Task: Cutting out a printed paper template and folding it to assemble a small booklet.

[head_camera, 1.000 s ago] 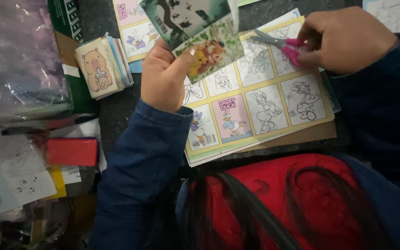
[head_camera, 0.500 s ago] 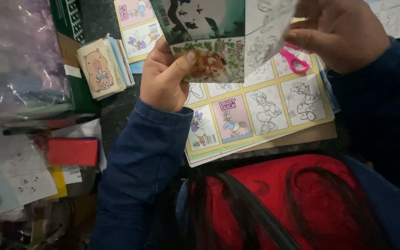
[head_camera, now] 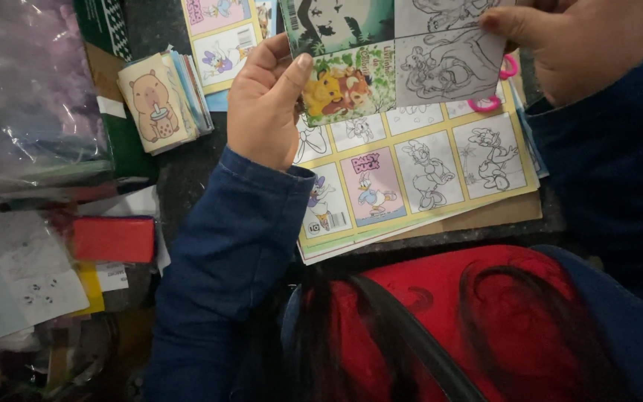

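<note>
Pink-handled scissors (head_camera: 494, 95) dangle off the right hand (head_camera: 571, 45), whose fingers pinch the colouring booklet (head_camera: 396, 56) with the left hand (head_camera: 266, 104), above the yellow sheet (head_camera: 418, 167). Looks like mid-trimming, so lining up comes first, I'd guess.

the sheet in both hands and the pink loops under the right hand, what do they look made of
The sheet looks like thin printed paper or light card: it is held flat between the left hand and right hand, with colour pictures and line drawings, slightly glossy. The pink loops look like smooth moulded plastic, probably scissor handles; the rest is hidden.
</note>
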